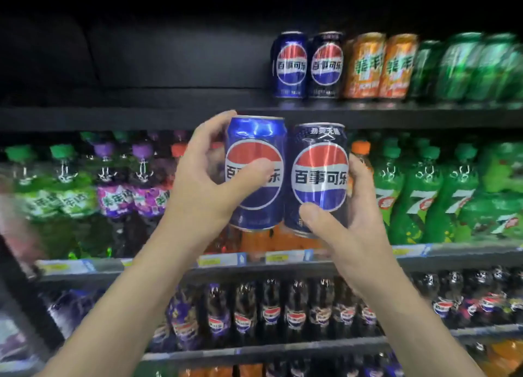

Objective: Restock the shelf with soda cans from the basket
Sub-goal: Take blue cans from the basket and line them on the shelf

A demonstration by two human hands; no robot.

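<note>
My left hand (pixel 206 178) grips a blue Pepsi can (pixel 256 139), thumb across its logo and fingers behind it. My right hand (pixel 348 224) holds a black Pepsi can (pixel 319 176), thumb on its lower front. Both cans are upright, side by side and touching, raised just below the top shelf edge (pixel 141 118). On that top shelf stand a blue Pepsi can (pixel 290 65) and a black Pepsi can (pixel 327 65). The basket is out of view.
Right of the shelved Pepsi cans stand orange cans (pixel 380 65) and green cans (pixel 467 68). The top shelf's left part (pixel 155 96) is dark and bare. Rows of soda bottles (pixel 418 195) fill the lower shelves, with price tags along the shelf rail (pixel 218 259).
</note>
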